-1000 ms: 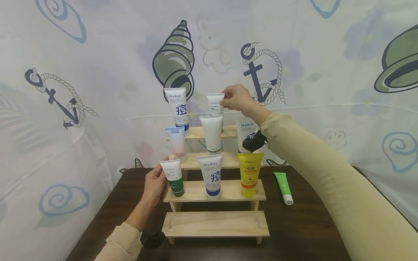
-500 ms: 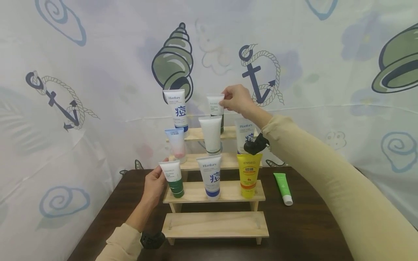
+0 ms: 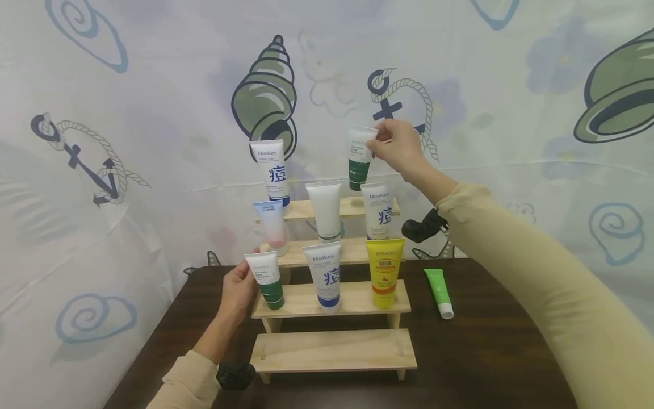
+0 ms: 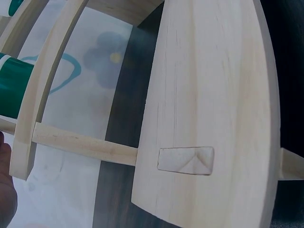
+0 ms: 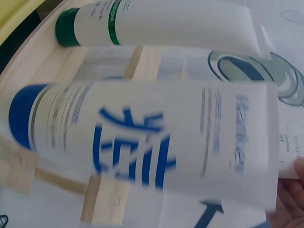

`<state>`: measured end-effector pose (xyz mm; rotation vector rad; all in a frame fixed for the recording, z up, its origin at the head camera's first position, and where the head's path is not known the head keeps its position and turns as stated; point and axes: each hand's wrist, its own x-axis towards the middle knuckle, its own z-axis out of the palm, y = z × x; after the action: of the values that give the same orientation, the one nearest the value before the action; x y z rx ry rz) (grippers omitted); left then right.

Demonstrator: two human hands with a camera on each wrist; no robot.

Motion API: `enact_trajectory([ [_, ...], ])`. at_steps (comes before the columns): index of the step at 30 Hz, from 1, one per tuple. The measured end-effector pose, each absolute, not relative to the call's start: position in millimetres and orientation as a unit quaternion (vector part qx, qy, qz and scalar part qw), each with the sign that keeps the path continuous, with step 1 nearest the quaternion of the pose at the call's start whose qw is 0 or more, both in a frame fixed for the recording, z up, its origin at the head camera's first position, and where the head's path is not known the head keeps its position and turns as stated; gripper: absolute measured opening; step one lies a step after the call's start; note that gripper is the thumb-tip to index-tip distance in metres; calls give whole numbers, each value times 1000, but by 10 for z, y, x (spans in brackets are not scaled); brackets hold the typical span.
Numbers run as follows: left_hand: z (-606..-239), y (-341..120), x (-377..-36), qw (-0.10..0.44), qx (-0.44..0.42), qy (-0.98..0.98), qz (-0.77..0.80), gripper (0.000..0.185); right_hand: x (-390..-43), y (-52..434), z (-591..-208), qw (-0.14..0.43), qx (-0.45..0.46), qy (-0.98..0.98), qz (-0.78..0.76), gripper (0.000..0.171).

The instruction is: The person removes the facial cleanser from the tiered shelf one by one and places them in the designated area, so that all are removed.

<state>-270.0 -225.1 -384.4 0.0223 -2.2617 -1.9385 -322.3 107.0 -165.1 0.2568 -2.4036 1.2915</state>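
Right hand pinches a green-capped tube by its crimp, clear above the wooden stepped rack; left hand grips another tube, keeping it upright.

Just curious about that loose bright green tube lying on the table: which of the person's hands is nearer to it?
Right. The right hand is raised above the green tube, pinching a white tube; the left hand is across the wooden rack.

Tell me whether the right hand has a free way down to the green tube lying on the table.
Probably yes, though not empty-handed: the green tube lies alone on the table, right of the rack, with nothing over it. But the right hand is pinching a white-and-green tube high above the rack.
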Motion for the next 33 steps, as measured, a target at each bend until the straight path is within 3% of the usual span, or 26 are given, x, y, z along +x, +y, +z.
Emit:
enact_trajectory([
  [9,-3830,-2256,-2697,84,-2,-752,-654,42,-3115,1513,-1693,264,59,-834,481,31],
  [15,-3828,-2254,-2702,83,-4,-757,-648,43,-3026,1890,-1936,274,20,-837,473,34],
  [22,-3822,-2232,-2728,94,4,-754,-650,42,-2897,2355,-2432,227,-14,-861,454,40],
  [33,-3816,-2236,-2689,82,6,-765,-638,45,-2811,2899,-3277,105,-30,-888,447,48],
])
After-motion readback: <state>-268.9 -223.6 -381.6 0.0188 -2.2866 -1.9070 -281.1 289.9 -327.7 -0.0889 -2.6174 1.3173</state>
